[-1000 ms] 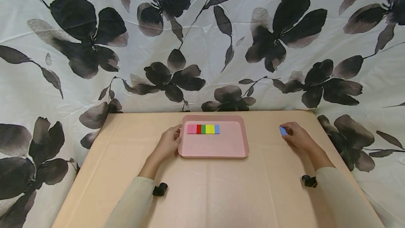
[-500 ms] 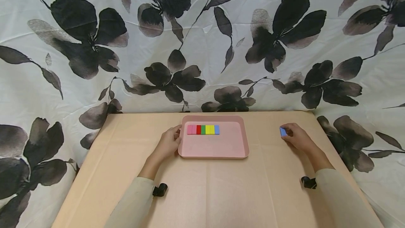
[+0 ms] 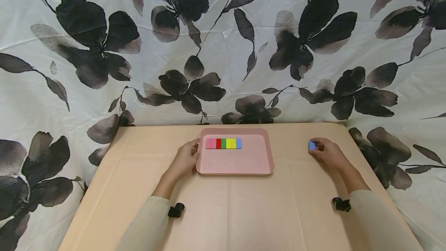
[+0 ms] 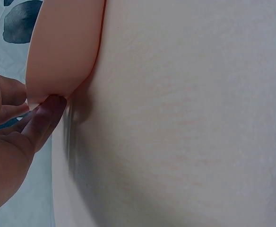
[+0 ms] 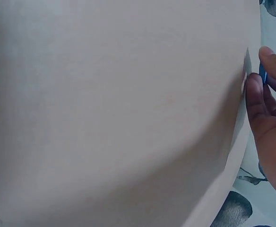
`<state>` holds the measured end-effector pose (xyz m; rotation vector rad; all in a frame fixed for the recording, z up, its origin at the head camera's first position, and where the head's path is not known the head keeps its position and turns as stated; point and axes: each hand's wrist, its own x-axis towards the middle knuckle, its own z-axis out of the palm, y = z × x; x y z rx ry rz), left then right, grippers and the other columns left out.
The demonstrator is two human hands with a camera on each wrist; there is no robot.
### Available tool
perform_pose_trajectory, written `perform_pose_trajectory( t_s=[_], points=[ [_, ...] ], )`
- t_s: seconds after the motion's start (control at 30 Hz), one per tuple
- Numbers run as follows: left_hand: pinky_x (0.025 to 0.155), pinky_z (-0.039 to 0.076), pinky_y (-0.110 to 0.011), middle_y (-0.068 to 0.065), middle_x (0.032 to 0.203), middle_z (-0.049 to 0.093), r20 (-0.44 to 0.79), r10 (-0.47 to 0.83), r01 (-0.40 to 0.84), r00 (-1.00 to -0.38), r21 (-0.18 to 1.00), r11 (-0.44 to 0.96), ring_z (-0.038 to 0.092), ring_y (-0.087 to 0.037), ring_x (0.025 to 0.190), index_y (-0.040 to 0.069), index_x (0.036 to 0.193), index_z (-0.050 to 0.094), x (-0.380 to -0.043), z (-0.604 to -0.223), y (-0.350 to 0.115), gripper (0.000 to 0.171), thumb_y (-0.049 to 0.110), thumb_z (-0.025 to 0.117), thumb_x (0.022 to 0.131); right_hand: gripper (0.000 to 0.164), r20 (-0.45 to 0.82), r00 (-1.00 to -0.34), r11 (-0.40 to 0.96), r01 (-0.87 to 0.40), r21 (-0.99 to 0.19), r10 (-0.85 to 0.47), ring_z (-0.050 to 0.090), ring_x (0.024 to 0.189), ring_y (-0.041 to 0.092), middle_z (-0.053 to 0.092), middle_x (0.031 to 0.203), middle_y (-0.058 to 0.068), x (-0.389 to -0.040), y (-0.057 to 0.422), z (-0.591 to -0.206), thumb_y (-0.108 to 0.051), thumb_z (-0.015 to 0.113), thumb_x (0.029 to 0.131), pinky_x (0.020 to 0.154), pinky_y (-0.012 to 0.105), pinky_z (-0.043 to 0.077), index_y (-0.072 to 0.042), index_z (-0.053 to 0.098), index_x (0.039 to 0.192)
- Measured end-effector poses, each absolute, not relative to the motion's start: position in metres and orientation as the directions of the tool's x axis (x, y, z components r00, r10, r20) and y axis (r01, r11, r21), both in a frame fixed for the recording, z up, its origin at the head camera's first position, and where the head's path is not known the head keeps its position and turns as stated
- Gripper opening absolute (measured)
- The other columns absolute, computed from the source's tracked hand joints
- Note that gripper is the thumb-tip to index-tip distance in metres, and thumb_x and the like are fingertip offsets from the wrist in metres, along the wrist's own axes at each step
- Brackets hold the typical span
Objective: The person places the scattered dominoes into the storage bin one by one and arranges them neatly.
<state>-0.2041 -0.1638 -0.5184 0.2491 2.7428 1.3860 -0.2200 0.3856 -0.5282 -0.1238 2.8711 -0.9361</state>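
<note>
In the head view, my left hand (image 3: 186,156) holds the left rim of a shallow pink tray (image 3: 240,164). The left wrist view shows fingertips and thumb of that hand (image 4: 15,127) pinching the tray's edge (image 4: 67,42). Inside the tray lies a straight row of small coloured blocks (image 3: 223,143): pink, red, green, yellow and blue from left to right, side by side. Well to the right of the tray, my right hand (image 3: 327,152) pinches a small blue block (image 3: 311,145) between thumb and fingers. In the right wrist view the fingers mostly hide this blue block (image 5: 263,74).
Tray and hands are over a light tan table (image 3: 258,208), whose far edge runs just behind the tray. A white cloth with dark flowers (image 3: 223,49) hangs behind it. Each wrist carries a small black camera (image 3: 176,210).
The blue block in my right hand has turned slightly, from tilted to nearly straight. My left hand and the tray stay where they were; the whole head view has shifted slightly.
</note>
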Motion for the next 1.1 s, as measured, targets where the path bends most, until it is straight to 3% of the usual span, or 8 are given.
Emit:
perform_pose_trajectory(
  t_s=[0.27, 0.6, 0.83, 1.1],
  points=[
    [0.091, 0.061, -0.041, -0.024, 0.124, 0.065, 0.022, 0.171, 0.117, -0.985, 0.813, 0.57, 0.069, -0.034, 0.112, -0.006, 0.15, 0.048, -0.203, -0.52, -0.164, 0.054, -0.005, 0.059, 0.097, 0.062, -0.101, -0.993, 0.781, 0.014, -0.624, -0.062, 0.061, 0.118, 0.045, 0.06, 0.13, 0.031, -0.216, 0.377, -0.522, -0.024, 0.075, 0.095, 0.092, 0.051, 0.057, 0.004, 0.051, 0.145],
    [0.09, 0.061, -0.041, -0.024, 0.123, 0.065, 0.027, 0.17, 0.12, -0.985, 0.814, 0.568, 0.069, -0.033, 0.11, -0.006, 0.149, 0.049, -0.203, -0.519, -0.165, 0.054, -0.005, 0.06, 0.096, 0.058, -0.037, -0.998, 0.735, -0.016, -0.677, -0.056, 0.062, 0.101, 0.026, 0.06, 0.119, 0.021, -0.218, 0.354, -0.511, -0.019, 0.078, 0.091, 0.073, 0.016, 0.05, 0.001, 0.056, 0.141],
    [0.091, 0.061, -0.041, -0.023, 0.123, 0.065, 0.024, 0.171, 0.12, -0.985, 0.812, 0.572, 0.069, -0.034, 0.111, -0.005, 0.149, 0.048, -0.204, -0.519, -0.164, 0.055, -0.005, 0.06, 0.096, 0.055, 0.014, -0.998, 0.701, -0.048, -0.711, -0.054, 0.062, 0.092, 0.012, 0.058, 0.126, 0.022, -0.218, 0.337, -0.508, -0.017, 0.079, 0.091, 0.073, 0.011, 0.049, 0.001, 0.058, 0.138],
    [0.09, 0.061, -0.04, -0.024, 0.123, 0.065, 0.021, 0.171, 0.116, -0.985, 0.815, 0.568, 0.069, -0.034, 0.111, -0.006, 0.149, 0.048, -0.204, -0.52, -0.164, 0.055, -0.006, 0.06, 0.096, 0.053, 0.056, -0.994, 0.676, -0.106, -0.73, -0.096, 0.063, 0.089, 0.011, 0.06, 0.124, 0.021, -0.223, 0.315, -0.503, -0.015, 0.082, 0.089, 0.075, 0.01, 0.048, 0.0, 0.061, 0.135]
  ],
)
